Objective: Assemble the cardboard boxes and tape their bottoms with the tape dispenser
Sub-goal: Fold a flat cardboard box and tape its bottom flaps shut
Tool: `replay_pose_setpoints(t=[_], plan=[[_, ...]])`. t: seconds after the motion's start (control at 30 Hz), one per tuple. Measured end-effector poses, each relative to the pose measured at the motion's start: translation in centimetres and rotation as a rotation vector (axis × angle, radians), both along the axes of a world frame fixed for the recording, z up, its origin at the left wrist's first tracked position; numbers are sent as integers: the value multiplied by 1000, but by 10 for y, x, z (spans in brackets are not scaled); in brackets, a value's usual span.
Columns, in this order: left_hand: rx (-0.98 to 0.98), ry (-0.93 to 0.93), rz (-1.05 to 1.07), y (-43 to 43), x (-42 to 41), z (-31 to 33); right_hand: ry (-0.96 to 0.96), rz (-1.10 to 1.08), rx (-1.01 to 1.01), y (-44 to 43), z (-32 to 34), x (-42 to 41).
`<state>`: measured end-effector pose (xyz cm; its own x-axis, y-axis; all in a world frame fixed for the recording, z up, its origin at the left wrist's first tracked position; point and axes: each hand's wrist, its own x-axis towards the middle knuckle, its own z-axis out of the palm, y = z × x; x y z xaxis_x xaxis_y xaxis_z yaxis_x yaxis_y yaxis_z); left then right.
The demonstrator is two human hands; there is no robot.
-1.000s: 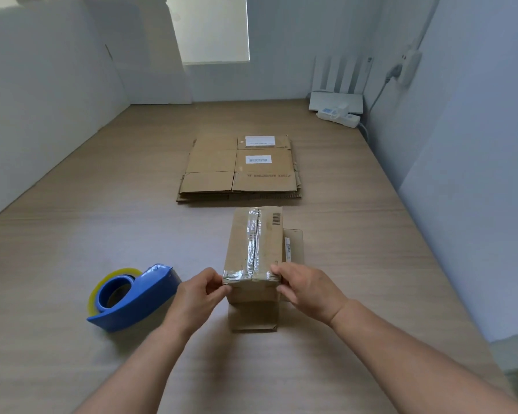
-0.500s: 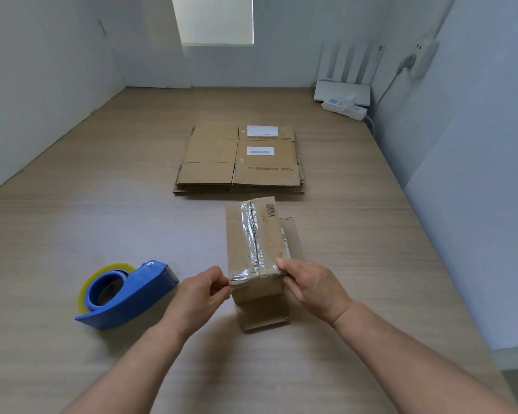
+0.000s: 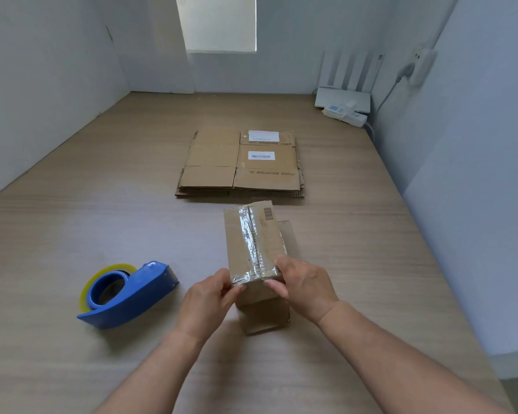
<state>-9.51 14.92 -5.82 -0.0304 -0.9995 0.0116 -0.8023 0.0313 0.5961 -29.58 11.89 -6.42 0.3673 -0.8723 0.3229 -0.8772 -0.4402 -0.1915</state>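
Head view: the small brown cardboard box point(image 3: 253, 234), lower centre, has tilted. Left hand point(image 3: 207, 297) and right hand point(image 3: 307, 283) grip its taped near end; sealing seems done

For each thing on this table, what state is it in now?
small box: assembled, upward seam taped, held by both hands.
left hand: pinches the box's near edge.
right hand: grips the box's near corner.
tape dispenser: lying on the table, untouched.
flat boxes: folded flat, stacked.
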Motion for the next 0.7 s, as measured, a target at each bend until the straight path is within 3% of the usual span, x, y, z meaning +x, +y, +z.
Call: replay_pose_setpoints(t=[0.1,0.17,0.27,0.47,0.7], plan=[[89,36,20,3,-1,3,17,-177,266,5,24,10],[198,63,-74,10,-2,3,-15,-297,415,6,41,23],[300,74,-202,24,-8,3,62,-358,508,4,55,40],[127,188,140,20,10,25,212,-273,644,0,55,17],[168,168,95,-7,-8,48,342,-92,711,12,71,-42]])
